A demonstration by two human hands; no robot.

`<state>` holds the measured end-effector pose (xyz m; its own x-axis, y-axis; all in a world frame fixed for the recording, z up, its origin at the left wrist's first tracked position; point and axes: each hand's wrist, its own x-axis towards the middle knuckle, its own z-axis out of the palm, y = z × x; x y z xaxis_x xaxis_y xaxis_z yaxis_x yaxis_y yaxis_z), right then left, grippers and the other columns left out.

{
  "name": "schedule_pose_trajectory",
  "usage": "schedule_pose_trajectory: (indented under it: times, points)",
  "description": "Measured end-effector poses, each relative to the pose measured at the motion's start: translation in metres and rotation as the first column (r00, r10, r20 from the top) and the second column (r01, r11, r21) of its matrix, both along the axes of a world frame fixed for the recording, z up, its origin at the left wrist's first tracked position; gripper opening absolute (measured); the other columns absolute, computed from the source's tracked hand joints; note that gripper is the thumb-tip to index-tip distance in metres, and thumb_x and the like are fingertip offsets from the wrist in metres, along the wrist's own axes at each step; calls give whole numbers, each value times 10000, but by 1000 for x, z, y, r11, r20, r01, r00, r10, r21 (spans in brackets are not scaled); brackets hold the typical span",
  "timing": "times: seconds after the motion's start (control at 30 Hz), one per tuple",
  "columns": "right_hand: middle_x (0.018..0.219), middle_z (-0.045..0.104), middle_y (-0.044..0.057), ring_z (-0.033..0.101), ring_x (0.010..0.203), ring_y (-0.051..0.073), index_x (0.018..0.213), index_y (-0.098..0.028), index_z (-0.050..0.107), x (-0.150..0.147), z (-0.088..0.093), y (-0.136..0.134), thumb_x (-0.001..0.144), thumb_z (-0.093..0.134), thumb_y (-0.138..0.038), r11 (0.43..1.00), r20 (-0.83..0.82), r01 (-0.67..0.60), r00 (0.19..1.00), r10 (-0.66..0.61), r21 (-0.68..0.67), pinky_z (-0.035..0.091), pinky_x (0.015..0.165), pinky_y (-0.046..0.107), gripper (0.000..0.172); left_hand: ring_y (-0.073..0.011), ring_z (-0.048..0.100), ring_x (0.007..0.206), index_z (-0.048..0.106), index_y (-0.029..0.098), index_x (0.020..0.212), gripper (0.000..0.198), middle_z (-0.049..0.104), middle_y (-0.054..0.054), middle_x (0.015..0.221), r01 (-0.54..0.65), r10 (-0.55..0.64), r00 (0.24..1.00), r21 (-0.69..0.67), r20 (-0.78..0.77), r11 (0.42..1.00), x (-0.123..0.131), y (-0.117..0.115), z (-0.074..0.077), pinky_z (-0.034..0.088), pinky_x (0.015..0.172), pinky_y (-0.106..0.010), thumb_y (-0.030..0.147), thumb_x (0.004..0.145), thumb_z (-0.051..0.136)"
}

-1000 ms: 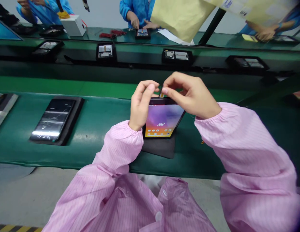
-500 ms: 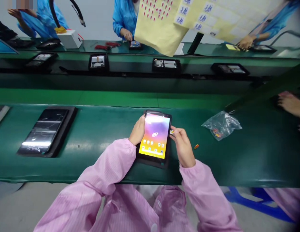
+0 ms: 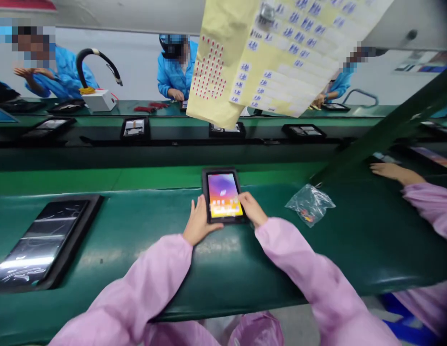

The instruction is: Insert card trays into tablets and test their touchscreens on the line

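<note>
A tablet (image 3: pixel 223 192) with a lit purple-to-yellow home screen lies in a black holder at the far side of the green work table. Against its lower left corner rests my left hand (image 3: pixel 199 222), fingers spread up the left side and thumb stretched along the bottom edge. My right hand (image 3: pixel 252 209) has its fingers curled over the tablet's right edge, tips near the screen. Whatever is under those fingers is hidden. To the right lies a clear plastic bag (image 3: pixel 310 205) with small red and yellow pieces inside.
Another dark, film-covered tablet (image 3: pixel 43 240) lies on a black pad at left. A green post (image 3: pixel 389 117) slants up at right, near a co-worker's hand (image 3: pixel 396 173). Open devices in black trays (image 3: pixel 135 128) line the channel ahead. Yellow paper sheets (image 3: pixel 212 72) hang above.
The tablet has moved away from me to the table's far side. My left hand has shifted to its lower corner. The small card seen in my right fingers is out of sight. The view has tilted up.
</note>
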<state>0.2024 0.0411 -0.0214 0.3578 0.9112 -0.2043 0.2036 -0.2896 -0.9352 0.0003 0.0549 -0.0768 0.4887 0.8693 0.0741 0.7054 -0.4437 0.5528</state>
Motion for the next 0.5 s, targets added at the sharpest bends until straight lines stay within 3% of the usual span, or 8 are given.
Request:
schedule_pose_trajectory:
  times: [0.1,0.17,0.23,0.3,0.37,0.43,0.47,0.5]
  points:
    - [995,643,44,625,890,159,1006,-133,617,21,10,86,921,580,-365,993,73,121,990,-121,15,529,816,363,250,-395,126,1470,58,30,1505,1184,136,-336,1547,-94,94,996,-10,10,996,47,75,17,67,1183,-578,571,692,728]
    - [1117,623,70,619,977,182,1119,-142,598,29,18,122,926,575,-361,978,118,199,972,-205,57,530,855,393,292,-414,167,1458,67,-37,1480,1148,131,-385,1520,-150,150,988,3,38,989,71,107,27,73,1170,-595,566,733,696]
    - [1170,608,81,609,1020,197,1165,-152,583,29,24,140,928,572,-368,960,146,256,951,-272,115,523,883,415,321,-457,207,1433,121,-74,1451,1122,140,-434,1485,-177,176,983,21,55,984,82,122,36,104,1145,-624,628,748,642]
    - [1182,604,83,603,1038,203,1170,-154,579,19,26,144,930,565,-375,944,153,276,940,-304,179,509,906,429,328,-474,214,1423,187,-60,1438,1141,167,-430,1481,-170,167,985,53,53,984,70,124,46,124,1140,-618,689,705,637]
    - [1199,597,86,586,1078,213,1162,-150,578,-3,23,140,933,555,-376,940,143,243,949,-282,241,481,943,447,322,-453,174,1444,229,-31,1440,1128,188,-380,1509,-178,175,984,111,42,978,27,122,59,90,1162,-587,681,682,665]
    - [1239,578,90,550,1148,222,1145,-143,574,-37,14,134,944,534,-352,946,122,146,975,-187,289,439,994,461,293,-431,164,1455,275,-25,1431,1018,229,-338,1522,-313,320,947,198,-2,929,-48,115,74,43,1173,-573,629,743,641]
    - [1258,569,91,532,1177,222,1131,-140,574,-60,8,130,950,523,-334,950,109,74,988,-111,302,422,1014,460,270,-436,215,1439,318,-33,1411,936,279,-337,1504,-435,462,885,255,-56,863,-95,107,83,59,1168,-582,617,792,582]
    - [1265,567,91,526,1187,217,1112,-137,578,-87,0,127,954,516,-317,952,95,-11,995,-18,305,415,1024,455,247,-444,284,1406,374,-43,1373,859,353,-341,1462,-594,644,757,296,-112,749,-146,97,91,90,1157,-594,609,832,515]
